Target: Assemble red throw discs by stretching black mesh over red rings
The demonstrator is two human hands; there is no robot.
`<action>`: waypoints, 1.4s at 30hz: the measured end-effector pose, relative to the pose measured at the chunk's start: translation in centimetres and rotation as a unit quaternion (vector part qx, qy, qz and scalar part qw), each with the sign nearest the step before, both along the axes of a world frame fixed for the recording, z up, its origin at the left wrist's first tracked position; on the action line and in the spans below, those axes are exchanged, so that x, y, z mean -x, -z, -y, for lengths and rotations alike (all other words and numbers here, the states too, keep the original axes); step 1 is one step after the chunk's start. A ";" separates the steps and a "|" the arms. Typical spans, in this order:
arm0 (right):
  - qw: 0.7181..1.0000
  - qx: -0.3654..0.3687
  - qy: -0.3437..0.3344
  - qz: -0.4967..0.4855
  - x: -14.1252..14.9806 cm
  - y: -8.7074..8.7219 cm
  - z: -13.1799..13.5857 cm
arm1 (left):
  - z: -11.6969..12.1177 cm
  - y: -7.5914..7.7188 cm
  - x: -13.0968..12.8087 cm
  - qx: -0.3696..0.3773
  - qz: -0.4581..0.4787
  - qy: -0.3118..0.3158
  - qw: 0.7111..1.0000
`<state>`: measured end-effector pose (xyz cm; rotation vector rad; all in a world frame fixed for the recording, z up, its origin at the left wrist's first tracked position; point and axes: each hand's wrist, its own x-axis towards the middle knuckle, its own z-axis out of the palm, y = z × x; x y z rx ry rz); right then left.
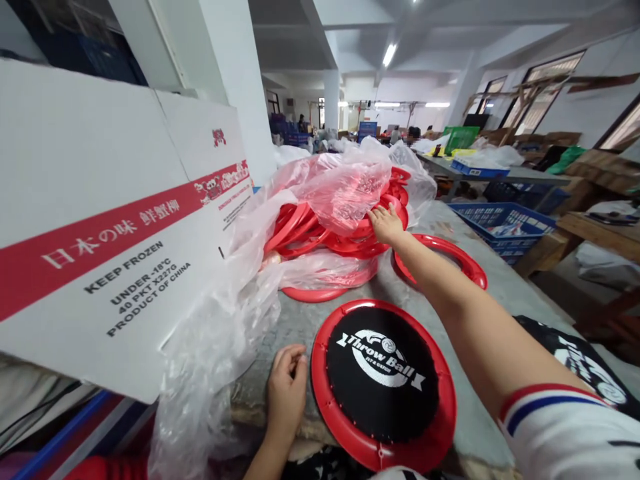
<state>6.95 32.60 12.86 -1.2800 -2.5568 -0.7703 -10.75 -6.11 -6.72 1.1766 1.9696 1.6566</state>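
Note:
My right hand (387,223) reaches out to a heap of red plastic rings (320,230) in a clear plastic bag (345,190). Its fingers are bent over a red ring at the heap's right side; their tips are partly hidden. Close to me, my left hand (289,383) rests by the table's front edge, fingers curled in with nothing visible in them. Just right of it lies a round throw-ball paddle (385,373), a black printed fabric disc inside a red rim. Another red ring (473,263) lies flat beneath my right forearm.
A large white carton (125,200) stands at the left, with the bag's loose plastic (200,373) hanging beside it. Black printed fabric (590,367) lies at the right of the grey table (295,320). Beyond are a blue crate (505,223) and another worktable (530,177).

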 end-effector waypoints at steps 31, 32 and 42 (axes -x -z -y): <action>0.911 -0.124 -0.164 -0.357 -22.2 -10.5 20.8 | 0.1 -1.1 -0.4 -0.018 -0.021 0.011 1.000; 0.869 -0.091 -0.165 -0.458 -22.5 -9.8 22.5 | 0.1 -1.1 -0.4 -0.015 -0.016 0.013 1.000; 0.454 0.281 -0.126 -0.836 -22.2 -3.7 29.5 | -0.2 -0.3 0.5 0.015 -0.007 0.013 1.000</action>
